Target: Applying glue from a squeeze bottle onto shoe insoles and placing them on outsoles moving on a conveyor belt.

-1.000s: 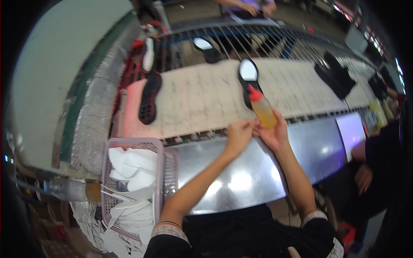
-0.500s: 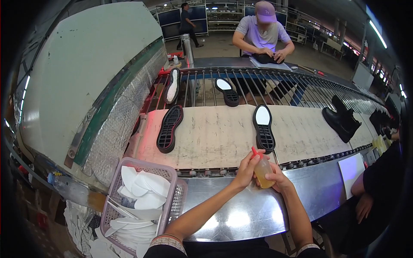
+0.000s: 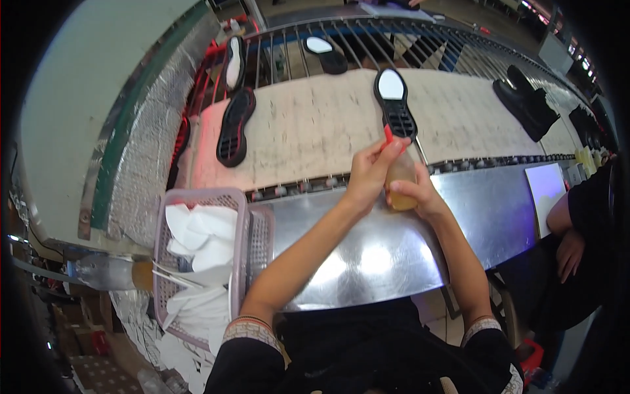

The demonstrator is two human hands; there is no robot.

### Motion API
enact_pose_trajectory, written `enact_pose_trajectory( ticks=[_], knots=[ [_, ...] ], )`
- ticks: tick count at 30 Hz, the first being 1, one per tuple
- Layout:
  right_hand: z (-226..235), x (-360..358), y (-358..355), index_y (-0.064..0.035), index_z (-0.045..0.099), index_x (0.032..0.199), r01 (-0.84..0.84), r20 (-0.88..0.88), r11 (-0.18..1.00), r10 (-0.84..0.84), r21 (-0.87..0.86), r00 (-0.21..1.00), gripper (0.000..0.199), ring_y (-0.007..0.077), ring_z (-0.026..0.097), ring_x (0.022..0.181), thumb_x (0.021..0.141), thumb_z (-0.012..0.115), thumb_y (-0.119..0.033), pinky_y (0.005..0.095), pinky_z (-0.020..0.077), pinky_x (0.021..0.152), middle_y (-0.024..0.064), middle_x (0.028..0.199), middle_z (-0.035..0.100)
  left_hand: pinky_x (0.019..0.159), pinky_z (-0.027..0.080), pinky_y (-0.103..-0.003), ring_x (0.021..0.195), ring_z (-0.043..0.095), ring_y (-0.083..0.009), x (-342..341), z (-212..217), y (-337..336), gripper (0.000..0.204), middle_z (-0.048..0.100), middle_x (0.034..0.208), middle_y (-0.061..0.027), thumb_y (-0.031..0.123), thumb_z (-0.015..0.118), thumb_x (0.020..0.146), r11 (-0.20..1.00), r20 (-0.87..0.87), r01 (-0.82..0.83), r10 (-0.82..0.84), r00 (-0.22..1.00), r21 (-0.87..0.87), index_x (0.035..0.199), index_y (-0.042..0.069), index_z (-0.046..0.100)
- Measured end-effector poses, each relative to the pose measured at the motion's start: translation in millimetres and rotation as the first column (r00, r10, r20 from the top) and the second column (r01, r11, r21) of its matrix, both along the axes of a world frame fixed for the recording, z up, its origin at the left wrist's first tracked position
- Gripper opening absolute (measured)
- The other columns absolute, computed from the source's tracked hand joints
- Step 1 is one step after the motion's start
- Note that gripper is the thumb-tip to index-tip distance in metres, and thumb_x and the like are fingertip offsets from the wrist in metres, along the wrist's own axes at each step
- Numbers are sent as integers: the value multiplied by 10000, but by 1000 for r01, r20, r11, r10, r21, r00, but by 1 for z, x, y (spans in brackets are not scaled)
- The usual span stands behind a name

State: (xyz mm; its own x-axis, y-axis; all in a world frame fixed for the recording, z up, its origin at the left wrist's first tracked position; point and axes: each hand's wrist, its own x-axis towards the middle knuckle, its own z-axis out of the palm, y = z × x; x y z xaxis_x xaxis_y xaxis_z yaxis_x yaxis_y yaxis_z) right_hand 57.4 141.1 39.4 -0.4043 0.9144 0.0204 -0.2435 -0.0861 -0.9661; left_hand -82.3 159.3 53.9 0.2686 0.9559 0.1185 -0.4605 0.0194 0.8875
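Note:
Both my hands hold a translucent squeeze bottle point(image 3: 401, 172) of yellowish liquid with a red nozzle cap. My left hand point(image 3: 369, 176) grips it by the red cap, while my right hand point(image 3: 421, 193) wraps round its lower body. The bottle stands nearly upright above the metal table's far edge. Just beyond the cap, a black shoe sole point(image 3: 396, 105) with a white heel pad lies on the cream conveyor belt. Further left on the belt rests another black sole point(image 3: 235, 128), with no white pad showing.
At my left stands a lilac plastic basket point(image 3: 241, 223) of white pads point(image 3: 200, 233). Two more soles lie on the metal rods behind the belt. A black boot point(image 3: 525, 108) lies at the right. A large machine housing point(image 3: 85, 98) flanks the left, and another person's hand point(image 3: 569, 253) is at far right.
The whole view has tipped downward, so the belt sits higher in it. My hands stay on the bottle; my left hand appears more closed round the red cap.

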Motion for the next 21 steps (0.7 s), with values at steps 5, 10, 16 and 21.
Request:
enact_pose_trajectory(
  ticks=[5,10,16,21],
  knots=[
    [-4,-8,-5,7,522,1073,44,60,993,-51,114,997,398,146,613,731,756,696,-159,270,494,656,73,900,602,746,450,-206,836,551,-72,-3,5,-7,339,621,947,-32,279,637,869,999,-8,-36,36,999,-9,1050,-7,636],
    [-4,-14,-6,-13,508,1133,212,244,877,-339,432,909,477,199,627,860,724,718,-138,304,489,779,99,972,626,792,440,-224,835,560,-87,0,-9,-4,309,632,903,-32,214,692,824,986,-26,-121,125,992,110,1015,-24,644],
    [-15,-33,-8,-9,503,1108,278,522,665,-729,693,444,521,329,658,798,699,728,-240,376,509,722,216,864,648,758,452,-227,782,578,-94,7,-20,-5,321,648,817,-39,234,740,772,886,-220,-449,464,858,120,919,-39,658],
    [-21,-31,-6,4,550,969,276,356,836,-469,474,808,386,268,642,669,718,672,-263,350,506,621,162,836,639,748,475,-273,840,607,-147,-12,-26,9,434,666,944,-129,397,651,844,987,-203,-152,141,969,-42,969,-18,637]
  ],
)
